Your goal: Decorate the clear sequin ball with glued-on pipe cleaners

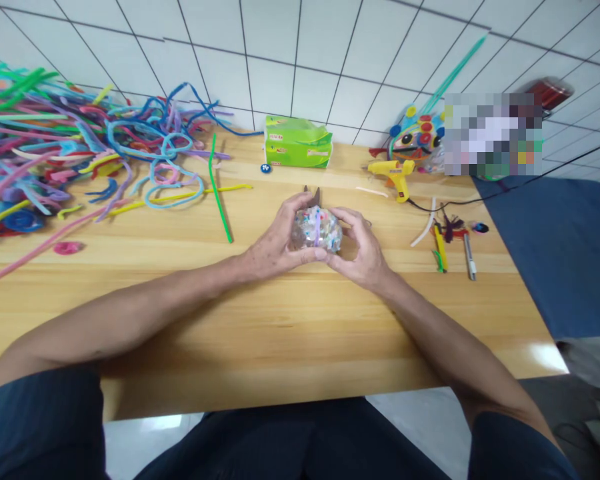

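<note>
The left hand point(273, 240) and right hand point(366, 255) are half curled, holding a clear lump point(307, 233) between them, over the worktop point(280, 333). It looks longest side to side, with a purple strip point(318, 225) the short way across. The left hand hugs it closer. Past them sit a green pack point(297, 143) and, rightward, a yellow glue gun point(399, 179).

On the desk point(280, 347), a heap of pipe cleaners point(87, 143) lies at the left. A tissue pack point(297, 143) sits at the back, behind the bundle point(316, 231) between left fingers point(298, 202) and right fingers point(349, 215). Right of the pack lies a glue gun point(399, 177); farther right, a cutter point(471, 257).
</note>
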The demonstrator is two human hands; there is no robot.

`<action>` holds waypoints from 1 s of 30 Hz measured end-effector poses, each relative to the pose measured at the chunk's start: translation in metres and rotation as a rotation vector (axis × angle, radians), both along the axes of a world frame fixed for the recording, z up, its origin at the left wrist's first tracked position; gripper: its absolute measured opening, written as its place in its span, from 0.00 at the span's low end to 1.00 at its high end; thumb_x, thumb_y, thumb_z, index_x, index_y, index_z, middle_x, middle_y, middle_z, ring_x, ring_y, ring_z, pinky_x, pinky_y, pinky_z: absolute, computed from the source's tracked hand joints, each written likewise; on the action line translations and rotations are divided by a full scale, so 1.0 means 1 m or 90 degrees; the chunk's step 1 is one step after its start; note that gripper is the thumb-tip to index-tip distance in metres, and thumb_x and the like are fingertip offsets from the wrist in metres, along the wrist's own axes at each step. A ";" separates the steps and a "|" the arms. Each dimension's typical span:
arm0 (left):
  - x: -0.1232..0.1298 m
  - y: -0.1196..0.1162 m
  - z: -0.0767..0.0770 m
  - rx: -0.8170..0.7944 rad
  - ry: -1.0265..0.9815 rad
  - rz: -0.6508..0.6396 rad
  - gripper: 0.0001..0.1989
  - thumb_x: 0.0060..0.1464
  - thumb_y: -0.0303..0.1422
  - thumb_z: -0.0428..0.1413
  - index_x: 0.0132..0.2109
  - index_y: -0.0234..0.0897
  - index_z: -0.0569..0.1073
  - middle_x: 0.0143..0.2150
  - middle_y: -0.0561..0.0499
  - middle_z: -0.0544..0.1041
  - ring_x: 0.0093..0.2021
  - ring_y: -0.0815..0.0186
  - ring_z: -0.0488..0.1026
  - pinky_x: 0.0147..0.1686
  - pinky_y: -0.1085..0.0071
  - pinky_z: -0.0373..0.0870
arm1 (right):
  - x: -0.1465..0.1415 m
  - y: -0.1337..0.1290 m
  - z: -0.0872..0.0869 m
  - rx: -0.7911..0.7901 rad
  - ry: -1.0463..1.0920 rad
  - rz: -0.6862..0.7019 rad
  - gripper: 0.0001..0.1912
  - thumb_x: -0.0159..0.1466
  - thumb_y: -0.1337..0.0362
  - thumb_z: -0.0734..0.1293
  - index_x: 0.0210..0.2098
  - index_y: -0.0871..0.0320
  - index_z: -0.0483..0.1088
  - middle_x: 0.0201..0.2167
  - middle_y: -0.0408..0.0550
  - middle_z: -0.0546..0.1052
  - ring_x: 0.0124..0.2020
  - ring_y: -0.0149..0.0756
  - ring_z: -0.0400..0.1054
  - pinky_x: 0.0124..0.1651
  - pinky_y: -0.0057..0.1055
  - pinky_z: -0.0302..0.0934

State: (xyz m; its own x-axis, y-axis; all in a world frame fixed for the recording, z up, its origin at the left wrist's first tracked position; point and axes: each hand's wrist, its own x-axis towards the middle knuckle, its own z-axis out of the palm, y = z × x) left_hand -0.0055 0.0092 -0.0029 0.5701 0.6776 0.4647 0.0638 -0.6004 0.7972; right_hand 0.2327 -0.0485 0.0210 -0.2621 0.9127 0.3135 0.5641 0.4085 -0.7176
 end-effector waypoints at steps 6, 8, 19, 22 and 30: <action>-0.002 -0.009 0.010 -0.113 0.011 -0.019 0.39 0.64 0.51 0.65 0.72 0.41 0.60 0.71 0.36 0.67 0.71 0.49 0.68 0.72 0.49 0.68 | -0.002 -0.002 -0.004 0.084 -0.053 0.017 0.41 0.63 0.51 0.75 0.71 0.50 0.61 0.71 0.62 0.70 0.73 0.59 0.63 0.69 0.62 0.68; -0.001 -0.008 0.009 -0.088 -0.003 -0.029 0.38 0.64 0.49 0.66 0.72 0.42 0.61 0.71 0.36 0.66 0.72 0.49 0.67 0.73 0.49 0.67 | -0.001 -0.001 -0.006 0.121 -0.070 0.021 0.40 0.62 0.53 0.75 0.70 0.49 0.61 0.70 0.61 0.71 0.72 0.60 0.65 0.70 0.64 0.66; -0.005 -0.003 0.010 -0.026 -0.011 -0.051 0.30 0.67 0.48 0.62 0.69 0.45 0.65 0.70 0.39 0.66 0.73 0.50 0.64 0.75 0.49 0.64 | -0.002 -0.002 -0.008 0.138 -0.122 0.021 0.41 0.61 0.52 0.76 0.70 0.48 0.60 0.68 0.61 0.72 0.72 0.63 0.65 0.73 0.69 0.60; -0.003 -0.003 0.009 -0.037 -0.015 -0.047 0.27 0.69 0.48 0.60 0.68 0.46 0.66 0.72 0.40 0.65 0.75 0.51 0.62 0.76 0.49 0.62 | -0.005 -0.003 -0.012 0.118 -0.118 0.028 0.46 0.61 0.49 0.77 0.73 0.48 0.56 0.73 0.62 0.67 0.76 0.65 0.60 0.75 0.71 0.57; 0.008 -0.017 0.010 -0.023 -0.017 0.014 0.28 0.70 0.47 0.60 0.69 0.42 0.63 0.68 0.38 0.68 0.71 0.51 0.66 0.74 0.49 0.63 | -0.035 -0.013 -0.026 0.134 -0.137 -0.090 0.71 0.56 0.46 0.82 0.79 0.53 0.31 0.79 0.71 0.54 0.82 0.67 0.49 0.79 0.72 0.50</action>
State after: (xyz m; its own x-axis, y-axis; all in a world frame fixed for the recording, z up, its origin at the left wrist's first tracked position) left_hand 0.0030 -0.0082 0.0074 0.5429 0.7061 0.4545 0.0545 -0.5697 0.8200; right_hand 0.1979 -0.0619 -0.0049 -0.2182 0.8660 0.4499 0.7548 0.4420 -0.4847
